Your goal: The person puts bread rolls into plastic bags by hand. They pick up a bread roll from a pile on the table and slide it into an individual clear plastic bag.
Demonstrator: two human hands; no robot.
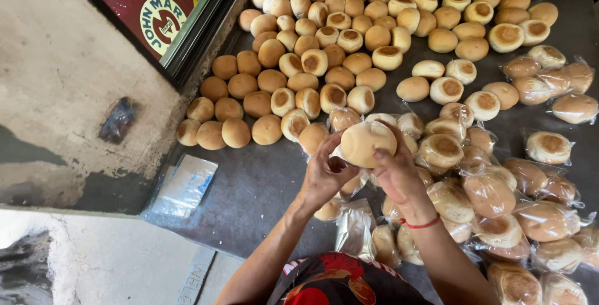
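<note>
Both of my hands hold one round pale bread bun (pixel 367 141) above the dark metal table (pixel 249 186). My left hand (pixel 324 174) grips its left and lower side, where a bit of clear plastic bag shows. My right hand (pixel 396 171), with a red band on the wrist, grips its right side. Below and to the right of the hands lie several buns wrapped in clear bags (pixel 490 193). Beyond the hands, several unwrapped buns (pixel 324 49) are spread over the table.
A flat stack of clear plastic bags (pixel 186 185) lies at the table's near left edge. A concrete wall and ledge (pixel 68 93) run along the left. A red sign in a metal frame (pixel 156 12) is at the upper left.
</note>
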